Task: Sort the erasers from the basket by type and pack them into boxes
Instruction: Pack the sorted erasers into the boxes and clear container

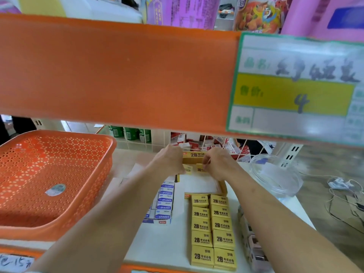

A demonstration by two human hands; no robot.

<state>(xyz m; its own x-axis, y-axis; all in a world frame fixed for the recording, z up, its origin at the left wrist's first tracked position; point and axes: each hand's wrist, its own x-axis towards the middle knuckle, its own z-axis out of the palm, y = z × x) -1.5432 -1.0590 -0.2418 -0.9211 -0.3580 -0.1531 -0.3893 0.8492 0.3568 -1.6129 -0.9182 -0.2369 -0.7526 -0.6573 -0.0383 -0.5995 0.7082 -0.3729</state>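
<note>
Both hands are working at the yellow box (223, 187), just above centre frame, under the orange shelf edge (118, 71). L hand (170, 161) is pinching a small yellow eraser (188, 169) w/ its fingertips. R hand (218, 164) is pinching a second yellow eraser (199, 168) the same way. The 2 pieces are hanging just beside each other over the box's far end. Can't tell if either is touching the box floor yet.

Step, as I'm reading it: seating 2B pieces into the box, back row first. Doing it well means:
- keeping each piece square, print facing the same way;
- pressing it flush vs. the back and side walls, so no gap is eating room for later rows;
- lowering one at a time, so fingers aren't crowding each other;
- letting go only once it's sitting flat.

The box is looking like light card and is prob. going to slide if shoved, so bracing a wall w/ the free hand should be helping.

The 2B erasers (211, 225) are small yellow blocks w/ black print, lying in 2 neat columns at lower centre-right, right up against the box's near wall. The near part of the box interior is showing white and bare. The blue-white erasers (165, 200), marked ERASER, are lying in a column just left of them. A greyish lot at the lower right is too blurred to name. The orange basket (112, 146), at left, is showing only a sticker inside, so sorting is looking done and packing is what's left.
</note>
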